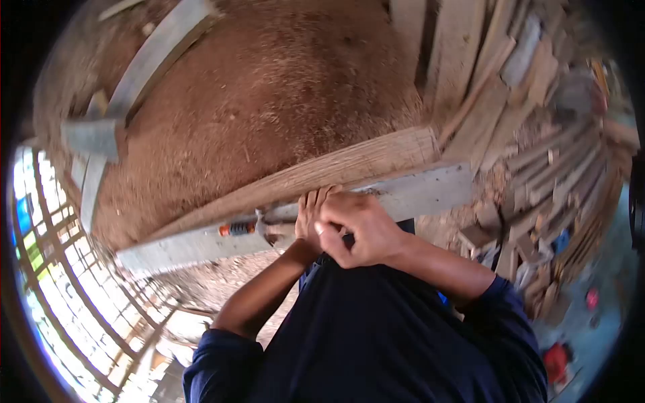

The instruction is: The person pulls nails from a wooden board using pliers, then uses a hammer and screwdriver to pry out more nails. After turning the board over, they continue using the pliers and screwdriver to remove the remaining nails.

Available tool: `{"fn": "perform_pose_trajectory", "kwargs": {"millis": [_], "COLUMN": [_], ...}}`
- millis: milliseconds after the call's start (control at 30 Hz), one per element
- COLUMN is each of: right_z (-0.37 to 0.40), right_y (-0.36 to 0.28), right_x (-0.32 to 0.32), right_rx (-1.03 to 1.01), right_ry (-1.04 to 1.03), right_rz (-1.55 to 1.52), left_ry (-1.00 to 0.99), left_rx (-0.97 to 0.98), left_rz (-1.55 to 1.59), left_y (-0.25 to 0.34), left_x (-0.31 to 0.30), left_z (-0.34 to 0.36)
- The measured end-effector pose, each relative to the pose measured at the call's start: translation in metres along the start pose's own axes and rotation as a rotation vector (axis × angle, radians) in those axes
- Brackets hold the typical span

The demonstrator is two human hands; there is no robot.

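My left hand [310, 216] lies with its fingers stretched out over the grey board [430, 191] and against the wooden plank beside it [376, 158]. Just over it and to the right, my right hand [363, 228] is closed, thumb bent toward curled fingers. What it holds, if anything, is hidden. A hammer [261, 225] rests on the grey board, left of my left hand. Beside the hammer's head is an orange-and-black handle [236, 230]; its other end cannot be made out.
Sawdust-covered ground [269, 87] spreads beyond the board. Long timber pieces [457, 60] and stacked wood strips [564, 168] lie at the right. A curved grey board [151, 64] stands at upper left. A barred opening [67, 262] lets in bright light at lower left.
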State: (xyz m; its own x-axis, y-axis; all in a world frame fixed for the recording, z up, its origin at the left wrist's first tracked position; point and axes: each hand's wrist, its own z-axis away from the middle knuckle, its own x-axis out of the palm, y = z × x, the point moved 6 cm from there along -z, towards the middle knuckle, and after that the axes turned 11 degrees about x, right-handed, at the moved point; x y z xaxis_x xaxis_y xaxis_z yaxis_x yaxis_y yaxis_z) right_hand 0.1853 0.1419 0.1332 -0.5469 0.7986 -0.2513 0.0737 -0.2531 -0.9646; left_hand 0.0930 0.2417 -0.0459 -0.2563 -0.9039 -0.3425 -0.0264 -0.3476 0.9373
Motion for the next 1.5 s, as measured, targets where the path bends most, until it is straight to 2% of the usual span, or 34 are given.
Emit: {"fn": "perform_pose_trajectory", "kwargs": {"millis": [33, 100, 133, 200, 300, 367, 467, 500, 567, 600, 633, 733, 767, 833, 867, 900, 933, 967, 1000, 1033, 1100, 1167, 1300, 1400, 1433, 1500], "right_z": [0.001, -0.001, -0.002, -0.006, -0.016, -0.029, -0.093, -0.093, -0.096, -0.099, -0.100, -0.096, -0.092, -0.073, -0.065, -0.061, -0.057, -0.049, -0.045, -0.037, -0.011, 0.006, 0.040, 0.068, 0.073, 0.085], "right_y": [0.006, 0.008, 0.006, 0.007, 0.008, 0.009, 0.049, 0.054, 0.049, 0.053, 0.053, 0.054, 0.054, 0.056, 0.057, 0.063, 0.065, 0.076, 0.068, 0.063, 0.072, 0.062, 0.068, 0.081, 0.089, 0.101], "right_x": [0.004, 0.008, 0.010, 0.009, 0.011, 0.015, 0.019, 0.037, 0.059, 0.069, 0.077, 0.086, 0.081, 0.066, 0.052, 0.038, 0.019, 0.004, -0.029, -0.057, -0.101, -0.132, -0.141, -0.132, -0.126, -0.117], "right_rx": [0.007, 0.008, -0.030, 0.015, 0.044, 0.077, 0.489, 0.414, 0.305, 0.361, 0.368, 0.425, 0.427, 0.516, 0.342, 0.336, 0.277, 0.468, 0.301, 0.436, 0.311, 0.290, 0.196, 0.262, 0.257, 0.165], "right_ry": [-0.020, 0.038, 0.049, 0.019, 0.018, 0.039, -0.135, -0.178, -0.100, -0.204, -0.214, -0.410, -0.416, -0.637, -0.444, -0.330, -0.168, -0.061, 0.111, 0.153, 0.395, 0.463, 0.601, 0.782, 0.783, 0.938], "right_rz": [0.010, 0.015, 0.035, 0.030, 0.049, 0.041, 0.051, 0.019, 0.152, 0.182, 0.173, 0.190, 0.187, -0.040, -0.024, -0.019, -0.147, -0.460, -0.225, -0.264, -0.610, -0.765, -0.686, -0.554, -0.554, -0.729], "left_ry": [0.304, -0.076, -0.115, 0.023, -0.099, -0.188, -0.184, -0.159, -0.077, -0.010, 0.065, 0.180, 0.175, 0.082, 0.018, -0.025, -0.044, -0.062, -0.024, -0.166, -0.223, -0.171, -0.119, -0.110, -0.126, -0.063], "left_rx": [-0.025, 0.019, 0.018, 0.004, 0.017, -0.050, -0.082, -0.115, -0.214, -0.271, -0.319, -0.390, -0.384, -0.278, -0.188, -0.091, 0.000, 0.080, 0.200, 0.029, -0.033, -0.006, 0.008, 0.037, 0.028, 0.093], "left_rz": [0.528, -0.854, -0.845, -0.864, -0.855, -0.797, -0.654, -0.553, -0.230, -0.029, 0.171, 0.482, 0.450, 0.168, -0.069, -0.314, -0.483, -0.631, -0.796, -0.652, -0.758, -0.702, -0.633, -0.673, -0.704, -0.720], "left_y": [0.000, 0.032, 0.026, 0.020, 0.018, 0.017, 0.015, 0.012, -0.003, -0.012, -0.019, -0.027, -0.029, -0.021, -0.014, -0.007, -0.003, 0.001, 0.003, 0.011, 0.012, 0.016, 0.024, 0.023, 0.023, 0.026], "left_x": [0.005, 0.001, 0.007, 0.005, 0.002, 0.001, -0.001, -0.003, -0.007, -0.007, -0.005, 0.001, 0.001, -0.001, -0.005, -0.007, -0.008, -0.008, -0.006, -0.011, -0.007, -0.009, -0.012, -0.010, -0.009, -0.009], "left_z": [-0.001, -0.018, -0.018, -0.013, -0.021, -0.021, -0.014, -0.008, 0.002, 0.006, 0.008, 0.010, 0.009, 0.004, 0.000, -0.003, -0.005, -0.006, 0.000, -0.023, -0.021, -0.023, -0.023, -0.019, -0.019, -0.017]}}
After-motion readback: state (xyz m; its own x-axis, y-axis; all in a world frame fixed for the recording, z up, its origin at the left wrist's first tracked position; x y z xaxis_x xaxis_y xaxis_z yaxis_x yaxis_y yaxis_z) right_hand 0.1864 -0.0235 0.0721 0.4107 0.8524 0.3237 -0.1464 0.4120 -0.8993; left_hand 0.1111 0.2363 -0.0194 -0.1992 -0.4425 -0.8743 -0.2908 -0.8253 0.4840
